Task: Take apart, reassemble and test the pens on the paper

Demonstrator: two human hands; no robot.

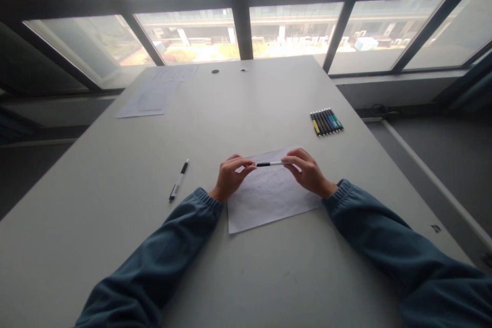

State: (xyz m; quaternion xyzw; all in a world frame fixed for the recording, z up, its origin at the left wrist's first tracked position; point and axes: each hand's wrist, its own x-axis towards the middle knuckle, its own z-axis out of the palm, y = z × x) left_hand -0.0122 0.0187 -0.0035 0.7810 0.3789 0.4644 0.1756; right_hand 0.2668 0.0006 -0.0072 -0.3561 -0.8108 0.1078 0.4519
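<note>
Head view: left hand (229,176) and right hand (308,170) pinch a pen (270,164) by its ends over a sheet (269,200) on the table (246,277)

Sheet (269,200) sits on the desk (246,277) right in front of me, loose pen (179,181) off to its left, markers (326,122) back right, more papers (154,92) far back left by the window (192,36).

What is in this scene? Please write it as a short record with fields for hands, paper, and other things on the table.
left hand: grips one end of the held pen
right hand: grips the other end
held pen: level, above the sheet of paper
second pen: lies alone, left of the hands
marker set: far right on the table
papers: far left corner
</note>
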